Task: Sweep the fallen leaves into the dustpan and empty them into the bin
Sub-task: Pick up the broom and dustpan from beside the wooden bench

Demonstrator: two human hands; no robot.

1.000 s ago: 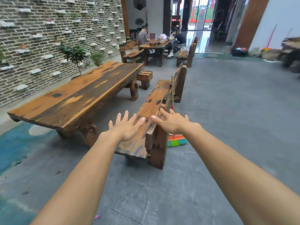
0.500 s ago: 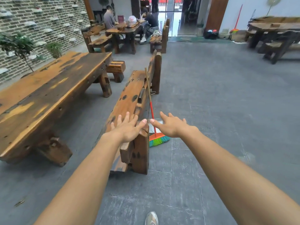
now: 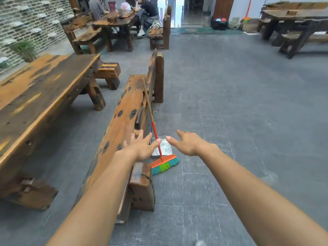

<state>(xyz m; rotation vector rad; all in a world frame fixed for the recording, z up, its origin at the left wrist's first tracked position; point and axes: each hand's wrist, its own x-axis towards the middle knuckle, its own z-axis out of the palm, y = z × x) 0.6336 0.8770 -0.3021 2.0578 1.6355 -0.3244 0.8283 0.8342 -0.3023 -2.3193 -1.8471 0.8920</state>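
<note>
Floor (image 3: 239, 121): grey stone tiles across most of the view; I can make out no leaves on it and no bin.
Table (image 3: 44, 89): a long, heavy wooden slab at the left, well apart from the tools.
Bench (image 3: 124, 118): rough timber with a backrest, running away from the person; its near end lies under the left forearm.
Broom (image 3: 152, 122): leans against the bench back, the head on the floor just beside the bench end, orange block with green and blue bristles.
Broom handling: probably light and stiff; the bristles will flex. The wooden upper part of the stick looks less slippery than the red lower part, and a hold about midway up should give the best control.
Dustpan (image 3: 166, 147): a flat grey metal pan on the floor just behind the broom head, with a thin wire handle rising along the bench.
Dustpan handling: likely light, rigid and apt to slide on tile; take it by the wire handle, not the pan edge.
Left hand (image 3: 142, 148): fingers spread, gripping nothing; the thumb tip lies at the red stick, contact unclear.
Right hand (image 3: 189, 144): fingers apart, holding nothing, above the pan's right side.
</note>
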